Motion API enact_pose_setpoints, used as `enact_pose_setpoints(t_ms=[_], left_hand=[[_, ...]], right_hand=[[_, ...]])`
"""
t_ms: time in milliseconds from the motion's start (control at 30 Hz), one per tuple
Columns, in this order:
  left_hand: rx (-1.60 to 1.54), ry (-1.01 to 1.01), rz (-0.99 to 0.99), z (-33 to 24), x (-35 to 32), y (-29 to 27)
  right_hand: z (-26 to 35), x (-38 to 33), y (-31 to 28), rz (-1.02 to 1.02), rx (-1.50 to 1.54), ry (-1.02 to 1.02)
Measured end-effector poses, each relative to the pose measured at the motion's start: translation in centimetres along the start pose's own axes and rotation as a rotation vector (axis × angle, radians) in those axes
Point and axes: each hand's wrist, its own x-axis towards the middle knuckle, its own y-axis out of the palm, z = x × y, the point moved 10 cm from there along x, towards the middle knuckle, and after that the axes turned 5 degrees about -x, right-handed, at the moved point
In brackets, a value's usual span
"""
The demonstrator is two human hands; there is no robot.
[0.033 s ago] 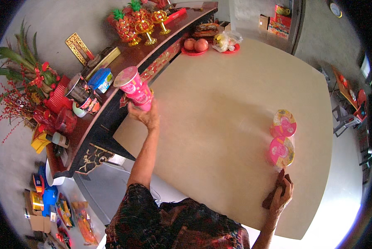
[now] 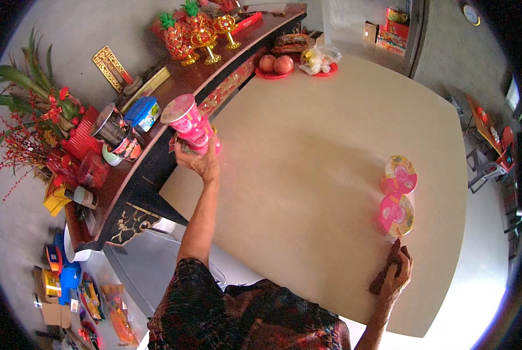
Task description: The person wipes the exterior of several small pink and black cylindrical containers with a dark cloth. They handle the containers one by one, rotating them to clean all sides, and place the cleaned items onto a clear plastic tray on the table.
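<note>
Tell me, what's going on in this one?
A person's left hand grips what look like stacked pink cups near a dark carved stand. The right hand holds a dark cloth at the pale table's right side, close to two pink-and-yellow cups standing side by side.

blue tub (image 2: 142,111) on dark shelf (image 2: 182,79), reddish fruits (image 2: 283,65) on red plate (image 2: 272,76), round wall clock (image 2: 471,14)
</note>
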Motion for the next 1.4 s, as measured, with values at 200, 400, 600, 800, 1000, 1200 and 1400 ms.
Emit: enact_pose_setpoints(t_ms=[200,400,600,800,1000,1200,1400], left_hand=[[0.022,0.029,0.013,-4.9,6.3,0.4],[-0.088,0.192,-0.033,-4.1,8.3,0.6],[-0.602,0.154,0.353,-14.0,-1.6,1.3],[-0.829,-0.352,1.221,-16.4,-22.9,2.7],[-0.855,-0.321,1.669,-25.5,-37.0,0.7],[-1.117,-0.724,1.734,-27.3,-44.6,1.1],[-0.996,-0.257,1.7,-30.3,-44.4,0.9]], right_hand=[[-0.6,-0.2,0.3,-0.001,0.003,-0.023],[-0.5,-0.1,0.2,-0.036,0.004,-0.015],[0.8,0.0,-0.3,-0.009,-0.023,0.082],[-0.5,0.2,-0.8,-0.002,0.109,0.052],[-0.6,-1.2,-3.4,-0.088,0.785,0.303],[11.2,-3.9,-5.2,0.215,-0.258,-0.316],[5.8,-2.7,-6.7,0.142,-0.411,-0.208]])
